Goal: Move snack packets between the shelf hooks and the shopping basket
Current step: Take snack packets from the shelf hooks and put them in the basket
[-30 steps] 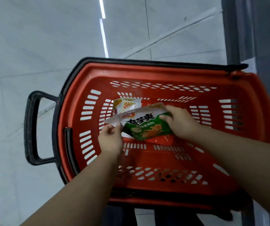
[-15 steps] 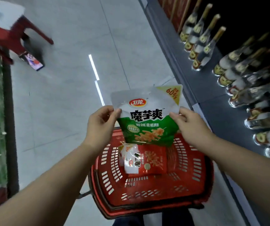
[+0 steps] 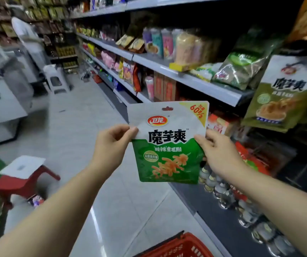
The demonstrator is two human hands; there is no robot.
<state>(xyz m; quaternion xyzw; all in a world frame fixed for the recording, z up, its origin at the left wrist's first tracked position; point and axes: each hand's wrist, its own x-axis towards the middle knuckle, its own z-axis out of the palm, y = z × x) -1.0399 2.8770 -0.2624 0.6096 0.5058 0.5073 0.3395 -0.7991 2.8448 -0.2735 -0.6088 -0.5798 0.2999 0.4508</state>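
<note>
Up from the basket has come the green and white snack packet with black letters (image 3: 169, 143); before, it was low, just over the red basket, and now it is held high in front of the shop shelves. Both hands hold it upright, with its front facing the camera. The left hand (image 3: 111, 145) pinches the packet's left edge between thumb and fingers, where the white part meets the green. The right hand (image 3: 221, 151) grips the right edge at about the same height, with its fingers behind the packet. The packet sits between the two hands, in the air, touching no shelf.

Only a corner of the red plastic shopping basket (image 3: 178, 246) shows, at the bottom, well below the packet. A bigger packet of the same kind with an olive green front (image 3: 284, 93) hangs on the right, by the grey metal shelf (image 3: 195, 80). A red stool with a white top (image 3: 23, 175) stands on the floor to the left.
</note>
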